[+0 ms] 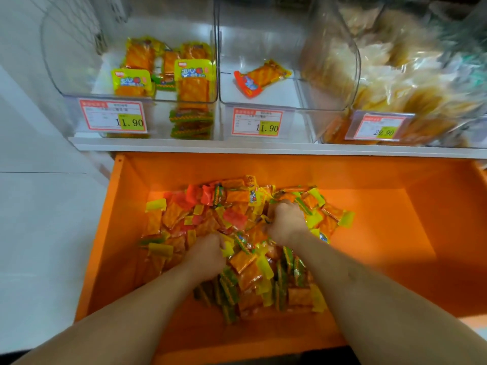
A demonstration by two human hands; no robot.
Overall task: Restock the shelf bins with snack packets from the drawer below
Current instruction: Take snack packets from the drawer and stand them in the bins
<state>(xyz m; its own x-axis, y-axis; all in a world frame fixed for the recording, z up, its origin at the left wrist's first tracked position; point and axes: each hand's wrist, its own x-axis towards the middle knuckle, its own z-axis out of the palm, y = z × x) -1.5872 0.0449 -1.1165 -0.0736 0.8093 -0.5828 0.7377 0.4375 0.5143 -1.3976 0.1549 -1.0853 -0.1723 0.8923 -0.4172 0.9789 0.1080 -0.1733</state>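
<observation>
Plainly, both hands are sunk into the heap of snack packets (237, 241) lying in the open orange drawer (395, 233), below the white shelf edge (184, 146). The left hand (204, 255) is seen from its back near the heap's middle, fingers curled down into the packets; the right hand (286, 222) is set a little further in, toward the drawer's back wall, its fingers likewise bent and buried. Packets appear to be gathered under each, though exactly which ones are clamped cannot be told, since the fingertips are hidden.

The heap is spread from the drawer's back toward its front edge, with packets lying at all angles — no shared long axis can be read. The bins stand straight above and beyond the hands. The middle bin (263, 101) is judged the neediest: a single red-ended packet (259, 77) lies on its floor, its length slanted toward the back right corner. It sits nearly above the right hand, so that hand is the nearer. The left bin (137, 97) holds a few yellow-green packets (163, 72); the right bin (395, 75) is well filled with pale bags.

The packets are small, flat, glossy film rectangles with crimped coloured ends — slippery and likely to slide from a loose grasp. The bins are clear rigid plastic with rounded fronts and price tags (113, 115).
</observation>
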